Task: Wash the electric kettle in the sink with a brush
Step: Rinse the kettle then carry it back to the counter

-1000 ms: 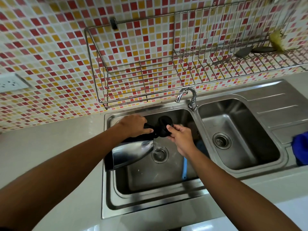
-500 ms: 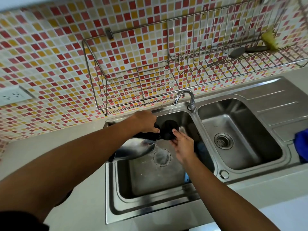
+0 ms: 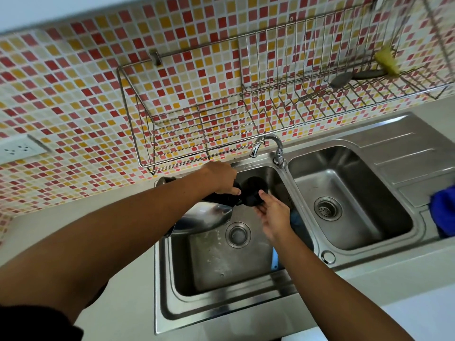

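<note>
A steel electric kettle [image 3: 204, 219] with a black handle lies tilted on its side over the left sink basin [image 3: 221, 262]. My left hand [image 3: 220, 177] is closed around the handle. The kettle's round black lid [image 3: 253, 194] stands open towards the right. My right hand [image 3: 273, 215] touches the lid's lower edge with its fingertips, fingers apart. A blue brush [image 3: 296, 221] lies in the basin under my right forearm, mostly hidden; its light blue handle [image 3: 274, 260] shows near the basin's front wall.
The tap [image 3: 268, 143] arches over the divider between the two basins. The right basin [image 3: 349, 200] has a drainboard beyond it with a blue cloth [image 3: 443, 210]. A wire dish rack [image 3: 270, 94] hangs on the tiled wall, holding a ladle and a yellow sponge. A wall socket [image 3: 18, 150] is at far left.
The camera has tilted, so the sink sits lower and further right in view. My right hand has slipped from gripping the lid to touching it from below. The kettle stays tilted.
</note>
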Demonstrator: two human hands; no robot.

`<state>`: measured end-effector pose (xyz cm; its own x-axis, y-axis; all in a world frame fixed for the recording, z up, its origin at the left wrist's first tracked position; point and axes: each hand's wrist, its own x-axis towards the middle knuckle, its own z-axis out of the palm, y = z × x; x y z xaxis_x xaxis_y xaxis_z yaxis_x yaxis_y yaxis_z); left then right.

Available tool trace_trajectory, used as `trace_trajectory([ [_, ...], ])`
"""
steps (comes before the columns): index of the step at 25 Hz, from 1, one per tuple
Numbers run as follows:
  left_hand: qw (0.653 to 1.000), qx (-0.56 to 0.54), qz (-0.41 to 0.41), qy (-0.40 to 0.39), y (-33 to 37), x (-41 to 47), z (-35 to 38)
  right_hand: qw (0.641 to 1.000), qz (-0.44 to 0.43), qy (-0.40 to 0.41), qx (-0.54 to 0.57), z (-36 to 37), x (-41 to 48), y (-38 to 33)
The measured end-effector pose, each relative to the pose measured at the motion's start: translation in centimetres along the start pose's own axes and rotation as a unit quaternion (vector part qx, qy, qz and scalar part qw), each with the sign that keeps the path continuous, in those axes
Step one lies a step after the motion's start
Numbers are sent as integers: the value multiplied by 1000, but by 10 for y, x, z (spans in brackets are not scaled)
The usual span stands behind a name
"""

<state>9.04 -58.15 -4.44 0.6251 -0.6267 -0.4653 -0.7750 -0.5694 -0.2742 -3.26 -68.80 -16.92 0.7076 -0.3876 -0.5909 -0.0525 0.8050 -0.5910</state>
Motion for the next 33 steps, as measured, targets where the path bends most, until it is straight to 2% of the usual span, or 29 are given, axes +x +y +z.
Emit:
trace_trajectory([
  [6, 1000, -5, 2, 3, 2, -3, -2, 1000, 8, -2, 5, -3, -3, -2],
  [13, 994, -88, 2, 62, -17, -18, 4, 999, 13, -35, 1, -5, -11, -21],
  [17, 981, -144, -37, 123, -28, -42, 11, 999, 18, -41, -12, -2, -15, -24],
  [19, 965, -181, -81, 173, -36, -57, 20, 997, 6, -22, -74, 0, -17, -23],
  [22, 917, -263, -139, 267, -39, -77, 35, 981, -17, -27, -190, 3, -23, -14],
  [24, 871, -323, -165, 332, -35, -88, 41, 977, -35, -51, -206, 9, -27, -7],
  [26, 823, -380, -179, 382, -31, -96, 50, 977, -13, -76, -199, 16, -33, -8],
  [29, 748, -487, -187, 410, -29, -102, 72, 978, 68, -134, -146, 20, -39, -16],
  [31, 704, -539, -184, 423, -27, -102, 90, 979, 67, -142, -129, 24, -40, -22],
  [33, 673, -581, -170, 425, -28, -106, 105, 979, 31, -123, -161, 36, -45, -21],
])
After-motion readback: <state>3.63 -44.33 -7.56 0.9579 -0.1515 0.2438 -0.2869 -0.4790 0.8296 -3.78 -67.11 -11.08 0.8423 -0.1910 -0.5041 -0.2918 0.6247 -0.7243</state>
